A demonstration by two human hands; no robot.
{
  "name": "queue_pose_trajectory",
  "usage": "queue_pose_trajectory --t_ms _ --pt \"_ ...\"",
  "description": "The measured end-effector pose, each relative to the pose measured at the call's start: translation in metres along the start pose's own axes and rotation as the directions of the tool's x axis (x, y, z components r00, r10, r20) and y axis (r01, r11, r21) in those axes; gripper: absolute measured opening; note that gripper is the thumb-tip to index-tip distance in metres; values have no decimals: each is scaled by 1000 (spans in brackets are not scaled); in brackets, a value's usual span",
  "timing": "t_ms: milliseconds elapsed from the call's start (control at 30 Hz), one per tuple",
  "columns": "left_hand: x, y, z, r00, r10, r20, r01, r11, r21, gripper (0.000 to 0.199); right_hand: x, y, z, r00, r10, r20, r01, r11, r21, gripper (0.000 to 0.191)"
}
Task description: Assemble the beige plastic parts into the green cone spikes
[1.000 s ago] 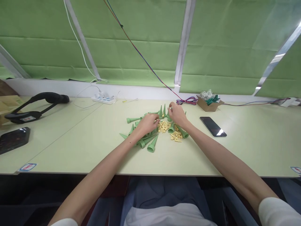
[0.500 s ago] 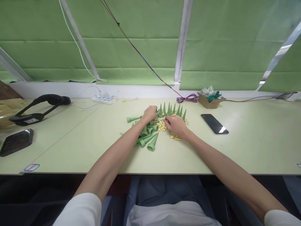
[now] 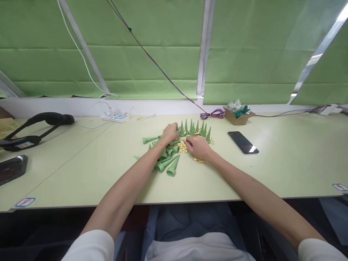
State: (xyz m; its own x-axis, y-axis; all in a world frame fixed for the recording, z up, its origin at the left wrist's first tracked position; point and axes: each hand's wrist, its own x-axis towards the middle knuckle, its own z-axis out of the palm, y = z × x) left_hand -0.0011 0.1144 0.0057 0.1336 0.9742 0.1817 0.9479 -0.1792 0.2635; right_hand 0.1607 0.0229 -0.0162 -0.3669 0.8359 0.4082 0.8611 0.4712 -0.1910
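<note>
Green cones (image 3: 173,166) lie in a loose heap on the pale table, under and beside my left forearm. Several more green cones (image 3: 202,128) stand upright in a row behind my hands. My left hand (image 3: 170,132) is closed at the left end of that row, by a green cone; its fingertips are partly hidden. Small yellow pieces (image 3: 182,146) lie between my hands, and others lie under my right wrist. My right hand (image 3: 198,145) is pinched just above the yellow pieces; what its fingertips hold, if anything, is too small to name.
A black phone (image 3: 243,142) lies at the right, with a small cardboard box (image 3: 236,119) behind it. Coiled wires (image 3: 213,114) and a power strip (image 3: 115,117) are along the back. Black headphones (image 3: 40,127) and another dark phone (image 3: 12,169) lie at the left.
The view has shifted slightly, so most things sit a little further left. My right hand has moved slightly towards the yellow pieces and my left hand.
</note>
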Motion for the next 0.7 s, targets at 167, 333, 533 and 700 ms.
queue_pose_trajectory --t_ms 167,333,533,700 --pt "0 -6 -7 994 -7 -108 -5 993 -116 18 0 1 4 1000 -10 -27 11 1000 25 29" --pt "-17 -9 -34 970 -92 -224 -9 911 -412 21 0 3 7 998 -18 -66 24 996 89 28" --pt "-66 3 -45 928 -34 -371 -180 831 -526 20 -2 3 10 972 43 -231 35 946 323 30" --pt "-90 8 -23 876 291 -384 -429 835 -345 25 -2 1 9 922 185 -339 52 812 582 47"
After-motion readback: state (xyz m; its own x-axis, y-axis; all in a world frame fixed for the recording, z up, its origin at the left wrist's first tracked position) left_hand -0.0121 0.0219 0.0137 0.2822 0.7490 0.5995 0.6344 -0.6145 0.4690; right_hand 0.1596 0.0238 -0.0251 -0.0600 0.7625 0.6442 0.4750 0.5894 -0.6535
